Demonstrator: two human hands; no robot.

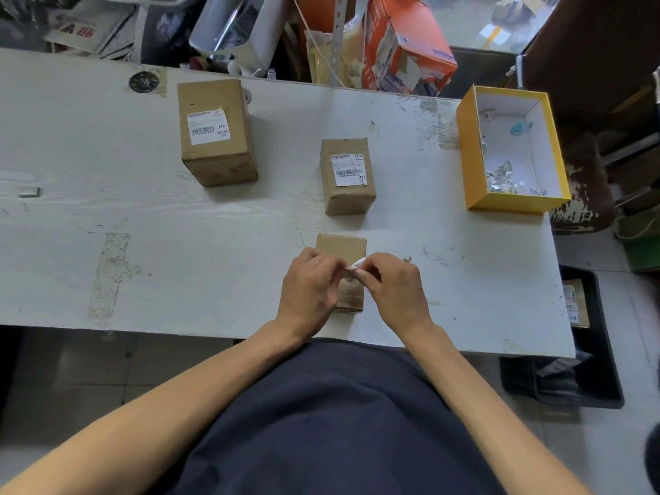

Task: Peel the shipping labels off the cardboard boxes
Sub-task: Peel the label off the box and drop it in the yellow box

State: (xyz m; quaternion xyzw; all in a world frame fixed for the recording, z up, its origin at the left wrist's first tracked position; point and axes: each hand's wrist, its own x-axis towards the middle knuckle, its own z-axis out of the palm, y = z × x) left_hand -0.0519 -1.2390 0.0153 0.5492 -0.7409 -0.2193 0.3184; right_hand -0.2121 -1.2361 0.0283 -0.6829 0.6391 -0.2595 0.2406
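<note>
Three brown cardboard boxes stand on the white table (107, 166). The nearest small box (341, 249) sits under my hands, its visible top bare. My left hand (309, 289) and my right hand (394, 287) meet above it, both pinching a crumpled white label (357, 263) between the fingertips. The middle box (348, 176) carries a white barcode label (350, 170) with a lifted lower right corner. At the back left, the large box (216, 132) bears a flat white label (208, 126).
A yellow open box (514, 205) with a white inside holds paper scraps at the table's right end. A small metal piece (29, 191) lies at the far left. Clutter lines the far edge; a black bin (593, 384) sits on the floor, right.
</note>
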